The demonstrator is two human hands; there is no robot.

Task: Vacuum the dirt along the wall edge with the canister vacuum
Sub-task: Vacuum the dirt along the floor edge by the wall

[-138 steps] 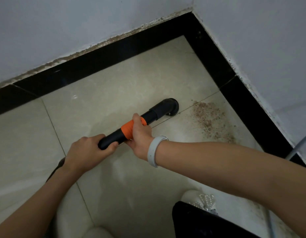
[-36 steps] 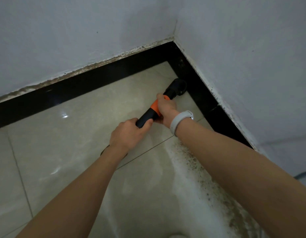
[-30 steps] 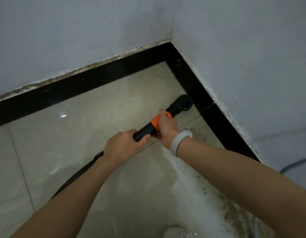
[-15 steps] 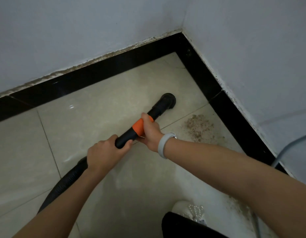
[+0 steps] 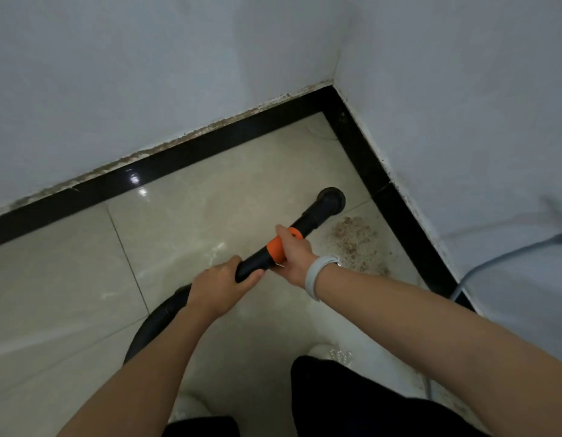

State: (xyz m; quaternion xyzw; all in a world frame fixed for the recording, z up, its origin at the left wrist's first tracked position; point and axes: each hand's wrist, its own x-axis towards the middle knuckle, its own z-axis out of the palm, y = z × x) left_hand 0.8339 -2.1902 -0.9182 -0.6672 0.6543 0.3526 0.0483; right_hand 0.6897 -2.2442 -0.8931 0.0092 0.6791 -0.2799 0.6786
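The right hand (image 5: 293, 257) is wrapped around the orange collar (image 5: 278, 247) of the vacuum wand (image 5: 308, 220), with the fingers curled over it and the thumb lying along the top. The grip is closed firmly on the tube. A pale wristband (image 5: 317, 275) sits on the right wrist. Just behind the collar, the left hand (image 5: 218, 287) is also closed around the black part of the wand, its fingers wrapped under the tube so that only the knuckles and the thumb are seen. The two hands are near each other but do not touch.

From the left hand the ribbed black hose (image 5: 156, 323) curves back and down, toward the person, and goes under the left forearm. In front of the collar the wand goes on to the round black nozzle (image 5: 332, 199), which is pointed down to the beige tiled floor (image 5: 210, 216). I cannot tell if the nozzle touches the tile.

The dirt (image 5: 352, 238), a brown grainy patch, lies on the floor just beside the nozzle, on the side of the right wall, and it spreads back along the black baseboard (image 5: 399, 225) toward the person. The nozzle stands near this baseboard but apart from it, and the room corner is farther away, beyond the nozzle.

A grey cable (image 5: 500, 258) runs along the right wall, behind the baseboard line. Below the arms a white shoe (image 5: 336, 354) with small beads and dark trouser legs (image 5: 352, 405) are seen.
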